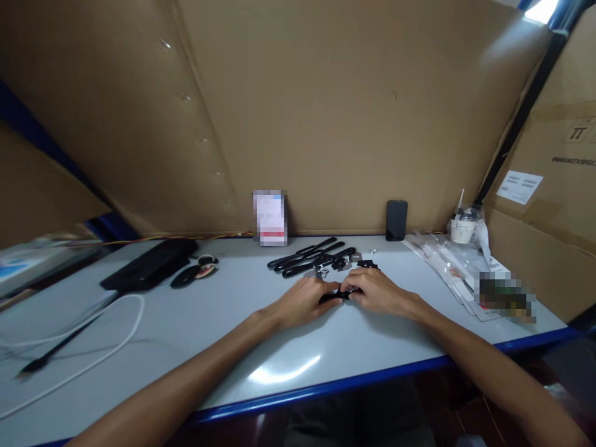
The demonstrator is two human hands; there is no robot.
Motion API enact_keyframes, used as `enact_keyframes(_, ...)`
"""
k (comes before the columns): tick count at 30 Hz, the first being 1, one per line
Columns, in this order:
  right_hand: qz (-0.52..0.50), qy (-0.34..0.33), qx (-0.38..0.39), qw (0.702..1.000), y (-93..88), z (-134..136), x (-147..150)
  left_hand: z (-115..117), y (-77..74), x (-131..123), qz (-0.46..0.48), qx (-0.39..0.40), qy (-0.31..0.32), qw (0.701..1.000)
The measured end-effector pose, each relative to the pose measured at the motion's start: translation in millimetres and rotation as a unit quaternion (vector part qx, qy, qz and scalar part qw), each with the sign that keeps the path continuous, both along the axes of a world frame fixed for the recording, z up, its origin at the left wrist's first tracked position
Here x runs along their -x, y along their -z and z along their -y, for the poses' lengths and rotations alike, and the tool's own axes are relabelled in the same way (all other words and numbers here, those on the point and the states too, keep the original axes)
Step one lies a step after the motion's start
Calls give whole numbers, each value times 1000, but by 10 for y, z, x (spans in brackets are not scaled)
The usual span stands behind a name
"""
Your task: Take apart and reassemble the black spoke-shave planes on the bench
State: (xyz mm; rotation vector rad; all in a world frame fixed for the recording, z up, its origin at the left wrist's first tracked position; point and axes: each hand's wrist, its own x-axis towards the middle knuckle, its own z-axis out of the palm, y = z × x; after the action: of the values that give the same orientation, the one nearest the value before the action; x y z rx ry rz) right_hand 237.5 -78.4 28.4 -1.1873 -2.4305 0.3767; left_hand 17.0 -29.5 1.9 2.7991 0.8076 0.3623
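Near the middle of the table my left hand (307,301) and my right hand (376,290) meet, fingers closed around a small black part (344,295). Fingers cover most of it, so its exact kind cannot be made out. Just beyond my left hand lie several long black handle-like bars (310,251). Shiny metal pieces (321,272) rest close to its knuckles. Small black pieces (367,264) lie right behind my right hand, and a little silver wing-shaped piece (372,251) is farther back.
A phone with a lit screen (270,217) and a dark phone (396,220) lean on the cardboard wall (326,112). Plastic bags (442,267) and a cup (462,228) stand right. At left are a black case (151,266), a computer mouse (185,277) and a white cable (112,355).
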Motion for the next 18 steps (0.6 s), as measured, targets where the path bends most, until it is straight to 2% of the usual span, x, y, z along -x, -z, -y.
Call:
enact_keyframes(6, -96, -2, 117, 988, 21, -107, -55, -5, -1, 3, -9, 3, -2, 1000)
enact_keyframes(10, -166, 3, 143, 976, 25, -152, -69, -15, 17, 11, -17, -8, -7, 1000)
enact_keyframes(14, -216, 68, 136, 964, 18, -284, -196, -14, 5, 4, -10, -2, -2, 1000)
enact_keyframes(18, -225, 169, 110, 953, 68, -522, -495, 3, -29, -13, -13, 15, -8, 1000)
